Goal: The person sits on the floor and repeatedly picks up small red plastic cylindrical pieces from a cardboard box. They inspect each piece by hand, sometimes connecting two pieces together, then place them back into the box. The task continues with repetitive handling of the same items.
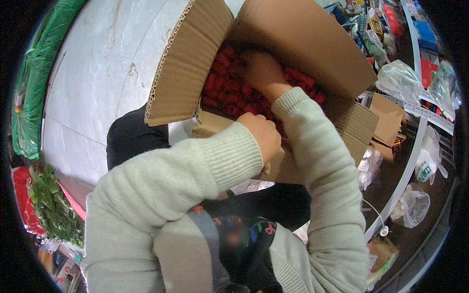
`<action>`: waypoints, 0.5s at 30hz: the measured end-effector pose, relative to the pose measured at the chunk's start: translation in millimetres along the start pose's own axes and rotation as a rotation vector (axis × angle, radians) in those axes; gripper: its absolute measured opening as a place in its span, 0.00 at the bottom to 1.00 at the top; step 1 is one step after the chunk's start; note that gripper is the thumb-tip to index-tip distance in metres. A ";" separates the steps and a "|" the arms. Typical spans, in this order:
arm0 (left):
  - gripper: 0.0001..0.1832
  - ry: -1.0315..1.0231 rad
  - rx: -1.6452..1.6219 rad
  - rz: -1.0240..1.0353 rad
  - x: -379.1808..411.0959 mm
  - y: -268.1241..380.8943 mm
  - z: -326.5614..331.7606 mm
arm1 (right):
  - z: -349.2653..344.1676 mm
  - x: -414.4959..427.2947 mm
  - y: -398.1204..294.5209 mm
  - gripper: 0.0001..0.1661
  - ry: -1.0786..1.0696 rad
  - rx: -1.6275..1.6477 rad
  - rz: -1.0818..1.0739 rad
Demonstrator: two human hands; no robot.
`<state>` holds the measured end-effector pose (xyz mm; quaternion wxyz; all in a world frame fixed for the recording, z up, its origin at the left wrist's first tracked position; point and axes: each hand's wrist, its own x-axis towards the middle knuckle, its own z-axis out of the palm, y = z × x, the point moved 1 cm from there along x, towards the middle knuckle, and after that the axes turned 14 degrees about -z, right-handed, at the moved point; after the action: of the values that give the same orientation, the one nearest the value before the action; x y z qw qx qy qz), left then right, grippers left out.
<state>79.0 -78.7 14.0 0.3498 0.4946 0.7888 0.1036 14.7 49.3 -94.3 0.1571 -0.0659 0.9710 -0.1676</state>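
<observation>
An open cardboard box (296,33) stands before me with its flaps raised. Many small red cylindrical pieces (234,99) lie heaped inside; their exact kind is too dark to tell. My right hand (265,71) reaches down into the box among the red pieces. It is blurred, and its fingers are hidden, so whether it holds one cannot be made out. At the box's near wall, my left hand (262,133) is curled over the rim and grips it. Both forearms wear pale knitted sleeves, and the right one crosses the box's near side.
Rightward, a metal shelf rack (416,157) carries plastic bags (399,80), with a clear plastic cup (416,205) beside it. A green plastic-wrapped bundle (36,84) lies along the left. Leafy greens (55,205) sit below that, near a red bag (23,197). Pale floor (99,73) shows between.
</observation>
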 end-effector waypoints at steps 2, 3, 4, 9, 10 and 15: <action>0.24 -0.026 0.008 -0.022 -1.2 -3.4 2.7 | -17.9 -16.3 -7.5 0.14 0.046 0.260 -0.079; 0.24 -0.036 0.013 -0.027 0.1 -3.1 3.9 | -24.2 -26.8 -5.6 0.13 0.112 0.272 -0.171; 0.25 -0.003 0.009 -0.034 0.4 -2.4 4.8 | -32.4 -40.6 -4.0 0.13 0.180 0.281 -0.257; 0.28 0.080 -0.074 -0.158 -4.7 -3.5 -12.3 | -70.7 -93.4 -14.6 0.06 0.481 0.277 -0.483; 0.28 0.088 -0.099 -0.252 -5.7 -4.9 -19.5 | -76.5 -103.2 -16.0 0.07 0.515 0.220 -0.498; 0.25 0.330 -0.121 -0.427 -3.5 -23.7 -41.8 | -99.2 -142.4 -20.3 0.06 0.590 -0.008 -0.461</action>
<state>35.8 -85.7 34.2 0.2595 0.2720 0.9139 0.1533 118.0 86.3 41.7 -0.1714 -0.2323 0.9349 -0.2067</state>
